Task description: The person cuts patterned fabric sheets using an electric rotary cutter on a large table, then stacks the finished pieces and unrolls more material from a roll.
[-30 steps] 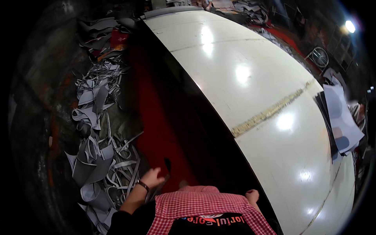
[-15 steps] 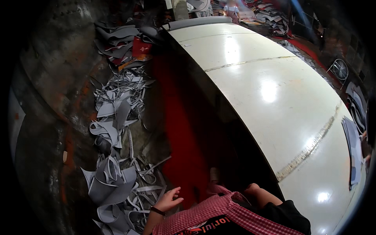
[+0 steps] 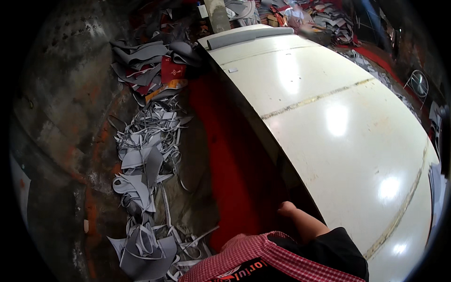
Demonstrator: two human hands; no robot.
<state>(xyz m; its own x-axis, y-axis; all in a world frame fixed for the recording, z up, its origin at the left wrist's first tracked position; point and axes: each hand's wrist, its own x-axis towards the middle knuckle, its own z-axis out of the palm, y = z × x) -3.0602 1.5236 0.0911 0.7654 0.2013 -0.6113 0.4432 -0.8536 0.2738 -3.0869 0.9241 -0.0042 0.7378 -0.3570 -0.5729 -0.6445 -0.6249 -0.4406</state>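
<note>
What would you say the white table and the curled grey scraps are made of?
The white table looks like laminate or painted board, glossy, since light glares off it. The grey scraps seem flexible sheet, perhaps felt or foam, matte, as they curl and barely shine.

The surface [image 3: 329, 155] looked smooth and glossy over my feed; its pale coating threw back light in white patches. Seam [image 3: 317, 98] across it: rough, flaky. The grey roll [image 3: 249, 38] at its far end was matt; felt or foam, I couldn't tell which. Grey offcuts [image 3: 154, 167] looked matt too, in sheets and strips. I read the red runner [image 3: 225, 188] as dull cloth, the checked apron [image 3: 242, 250] as woven cloth. Floor [image 3: 61, 113] looked rough, like worn concrete.
</note>
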